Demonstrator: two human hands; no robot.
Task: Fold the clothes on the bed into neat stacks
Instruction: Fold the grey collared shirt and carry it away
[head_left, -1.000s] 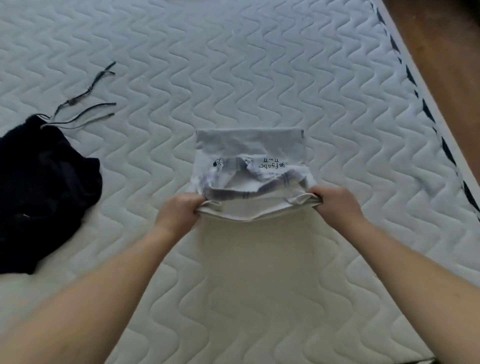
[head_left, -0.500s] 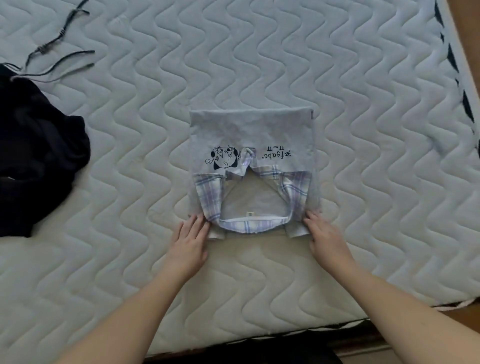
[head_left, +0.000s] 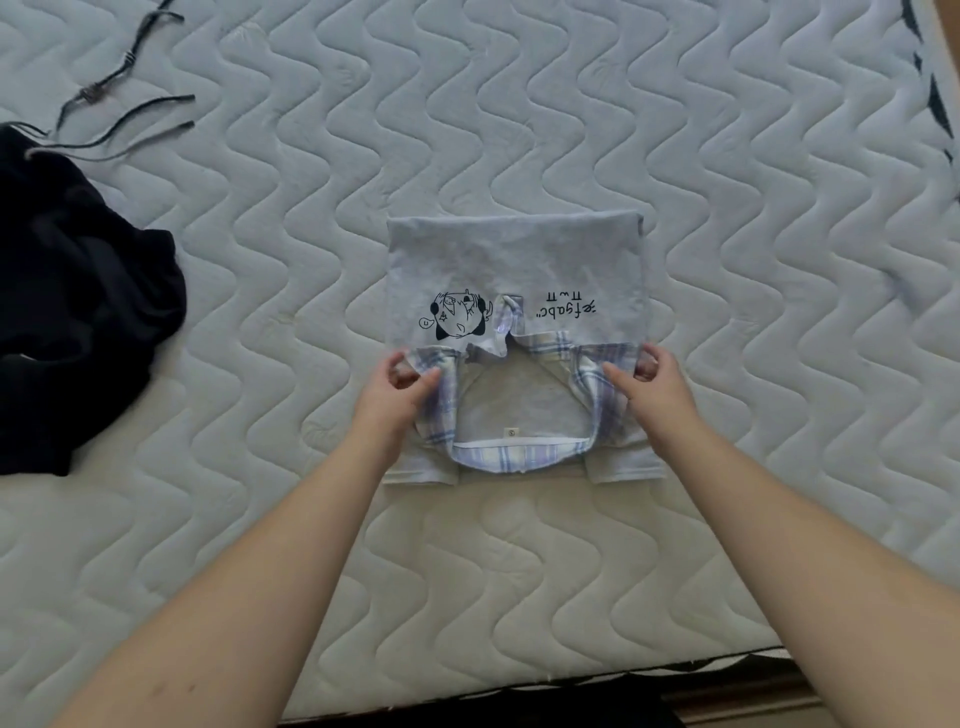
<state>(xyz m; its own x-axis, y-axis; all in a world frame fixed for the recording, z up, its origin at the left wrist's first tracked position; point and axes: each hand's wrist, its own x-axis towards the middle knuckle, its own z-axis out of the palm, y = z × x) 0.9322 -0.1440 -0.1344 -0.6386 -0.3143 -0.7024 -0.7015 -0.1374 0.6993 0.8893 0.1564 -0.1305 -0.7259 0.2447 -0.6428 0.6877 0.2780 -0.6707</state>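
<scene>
A folded pale grey top (head_left: 514, 265) with a plaid collar (head_left: 511, 457) lay flat near the middle of the quilted white mattress (head_left: 675, 130), its collar end toward the person and its smooth folded edge away. A cartoon print (head_left: 457, 316) and a line of black lettering (head_left: 563, 309) sat side by side across the grey front (both upside down from the wearer's view). The left hand (head_left: 400, 392) gripped the garment's left edge, thumb on top of the plaid and fingers curled under the fabric. The right hand (head_left: 652, 387) pinched the right edge in the same way, thumb over the plaid panel, fingertips tucked round the border. Both hands were level with each other, about halfway along the folded piece, with the forearms reaching in from the near edge of the bed.

Well apart to the left, a crumpled black garment (head_left: 78, 312) was heaped at the mattress edge, with thin dark drawstrings (head_left: 124, 111) trailing from its upper side across the quilting
</scene>
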